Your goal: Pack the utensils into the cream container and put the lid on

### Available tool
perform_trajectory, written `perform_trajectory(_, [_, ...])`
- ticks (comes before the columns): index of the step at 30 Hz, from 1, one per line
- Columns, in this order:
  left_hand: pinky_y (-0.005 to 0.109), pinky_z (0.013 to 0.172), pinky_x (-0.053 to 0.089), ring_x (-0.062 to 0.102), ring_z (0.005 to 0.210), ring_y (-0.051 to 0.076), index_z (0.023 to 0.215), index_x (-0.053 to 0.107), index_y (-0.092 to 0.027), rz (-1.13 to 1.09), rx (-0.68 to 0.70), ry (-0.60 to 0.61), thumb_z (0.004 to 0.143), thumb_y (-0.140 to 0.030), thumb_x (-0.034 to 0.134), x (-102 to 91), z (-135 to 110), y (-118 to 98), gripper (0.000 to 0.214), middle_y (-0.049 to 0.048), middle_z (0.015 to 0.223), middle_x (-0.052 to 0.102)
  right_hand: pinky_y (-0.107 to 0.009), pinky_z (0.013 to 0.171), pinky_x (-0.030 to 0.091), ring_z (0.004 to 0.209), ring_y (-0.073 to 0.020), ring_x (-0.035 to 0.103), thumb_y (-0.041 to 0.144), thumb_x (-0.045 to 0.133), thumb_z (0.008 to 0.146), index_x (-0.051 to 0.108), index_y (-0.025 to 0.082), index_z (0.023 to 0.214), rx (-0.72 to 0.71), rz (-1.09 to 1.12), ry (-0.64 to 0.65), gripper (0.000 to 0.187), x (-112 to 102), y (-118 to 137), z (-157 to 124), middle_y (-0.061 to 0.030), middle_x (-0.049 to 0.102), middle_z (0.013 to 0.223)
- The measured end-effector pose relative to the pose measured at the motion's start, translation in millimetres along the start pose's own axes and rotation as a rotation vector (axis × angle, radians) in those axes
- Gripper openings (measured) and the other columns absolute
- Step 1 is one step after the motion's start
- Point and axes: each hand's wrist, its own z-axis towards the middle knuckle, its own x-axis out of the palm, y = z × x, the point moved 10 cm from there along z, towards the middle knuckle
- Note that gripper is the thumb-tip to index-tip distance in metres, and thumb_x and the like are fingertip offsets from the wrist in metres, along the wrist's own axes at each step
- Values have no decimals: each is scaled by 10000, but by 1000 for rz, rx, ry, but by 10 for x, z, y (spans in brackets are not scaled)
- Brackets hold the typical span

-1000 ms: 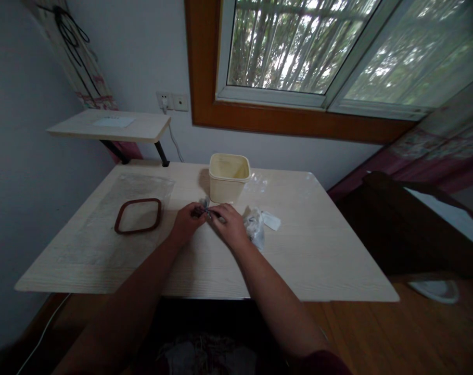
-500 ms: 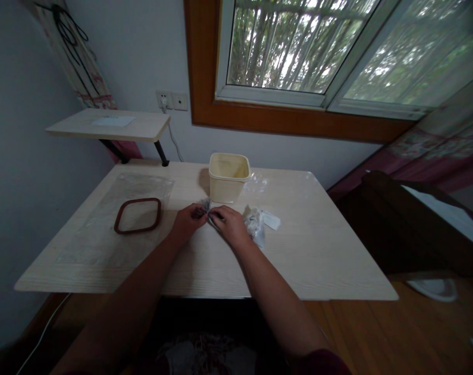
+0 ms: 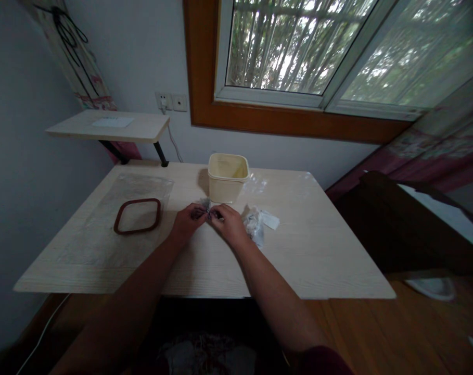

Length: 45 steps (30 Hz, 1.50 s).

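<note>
My left hand (image 3: 187, 221) and my right hand (image 3: 230, 224) meet at the middle of the pale wooden table (image 3: 318, 255), fingers pinched together on a small crinkled clear packet (image 3: 206, 205) that sticks up between them. What is inside the packet is too small to make out. A cream square plastic tub (image 3: 227, 177) stands open just behind the hands. A crumpled clear plastic bag (image 3: 254, 225) lies beside my right hand, with a white slip of paper (image 3: 270, 220) next to it.
A brown square gasket ring (image 3: 137, 215) lies on a clear plastic sheet (image 3: 115, 229) at the table's left. A small raised shelf (image 3: 107, 125) stands at the back left. A dark wooden piece of furniture (image 3: 408, 229) is close on the right.
The hands stay pinched on the packet at the same spot; only the fingers shift slightly. The view has drifted a little.
</note>
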Motion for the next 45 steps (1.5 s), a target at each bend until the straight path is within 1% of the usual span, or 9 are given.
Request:
perform_trajectory(3, [348, 841, 588, 745, 819, 199, 923, 718, -201, -20, -32, 10, 744, -356, 756, 14, -3, -3, 240, 38, 873, 788, -281, 771, 469, 817, -189, 617, 226, 629, 891, 689, 197, 944, -5, -11, -23, 84, -3, -11, -3, -43, 660, 852])
perform_trajectory(5, [355, 839, 590, 744, 820, 205, 920, 733, -194, -59, -56, 9, 729, -363, 767, 16, 3, 10, 256, 45, 874, 790, -281, 767, 471, 813, -189, 619, 228, 624, 894, 688, 200, 941, 3, -13, -29, 84, 0, -25, -6, -43, 661, 849])
perform_trajectory(13, [320, 728, 597, 722, 710, 190, 886, 729, -174, -191, -146, 111, 710, -393, 777, 61, 19, 52, 284, 42, 760, 770, -289, 777, 501, 839, -193, 661, 251, 629, 912, 716, 217, 962, 18, 39, -5, 106, 19, -47, -22, -56, 715, 902])
perform_trajectory(17, [305, 708, 591, 710, 686, 177, 870, 712, -181, -174, -133, 109, 711, -400, 756, 51, 26, 67, 273, 31, 739, 760, -300, 801, 521, 861, -194, 681, 261, 632, 926, 732, 235, 999, 34, 49, 37, 126, 52, -69, -26, -55, 735, 934])
perform_trajectory(22, [288, 696, 578, 702, 699, 170, 864, 708, -175, -160, -121, 110, 686, -385, 759, 70, 35, 91, 280, 32, 753, 756, -313, 854, 522, 899, -200, 687, 248, 638, 930, 727, 235, 1022, 16, -35, 87, 129, 88, -43, -30, -63, 741, 974])
perform_trajectory(27, [299, 708, 574, 704, 695, 176, 836, 699, -176, -180, -142, 103, 667, -383, 777, 81, 38, 117, 278, 27, 744, 747, -311, 825, 513, 869, -208, 675, 233, 628, 937, 719, 206, 995, -5, -152, 111, 111, 107, 3, -30, -82, 733, 938])
perform_trajectory(30, [302, 705, 576, 706, 688, 177, 827, 702, -183, -162, -137, 98, 656, -363, 774, 88, 40, 114, 259, 26, 746, 754, -302, 807, 505, 849, -204, 664, 222, 642, 919, 714, 210, 983, -9, -175, 117, 97, 124, 10, -35, -72, 724, 914])
perform_trajectory(37, [285, 698, 577, 704, 687, 168, 797, 703, -185, -139, -91, 82, 628, -312, 756, 87, 57, 73, 218, 20, 737, 755, -291, 788, 497, 833, -199, 657, 251, 643, 895, 716, 234, 936, -2, -113, 71, 85, 101, -16, -44, -56, 717, 893])
perform_trajectory(45, [280, 677, 567, 691, 676, 162, 827, 688, -170, -187, -104, 170, 668, -321, 726, 133, 39, 20, 222, 26, 719, 726, -281, 756, 491, 774, -184, 641, 274, 651, 870, 718, 224, 907, 0, -38, 50, 92, 49, 8, -44, -47, 710, 852])
